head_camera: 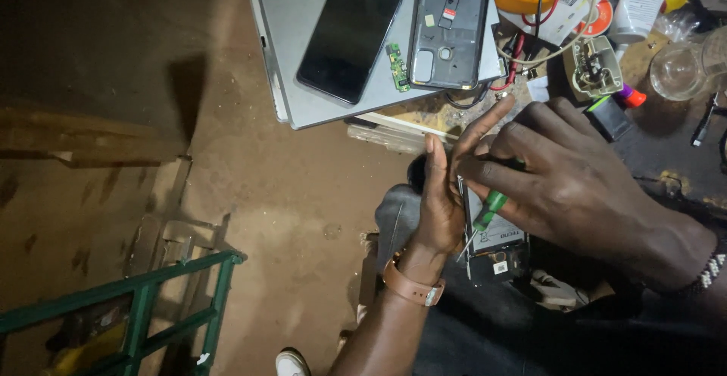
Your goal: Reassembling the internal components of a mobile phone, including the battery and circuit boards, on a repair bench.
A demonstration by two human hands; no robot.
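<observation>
The light is dim and warm, coming perhaps from the upper right. The top left corner is very dark. Hard shadows lie on the floor (288, 194); focus is acceptable.

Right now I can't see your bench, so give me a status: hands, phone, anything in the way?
Left hand steadies opened phone. Right hand grips green screwdriver, tip low by the left palm. Nothing in the way.

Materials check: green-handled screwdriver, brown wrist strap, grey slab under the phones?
Green-handled screwdriver in the right hand: translucent plastic grip, bright metal shaft. Brown wrist strap on the left hand: matte, probably leather, with a shiny metal buckle. Grey slab: smooth satin sheen, likely metal, possibly painted plastic.
</observation>
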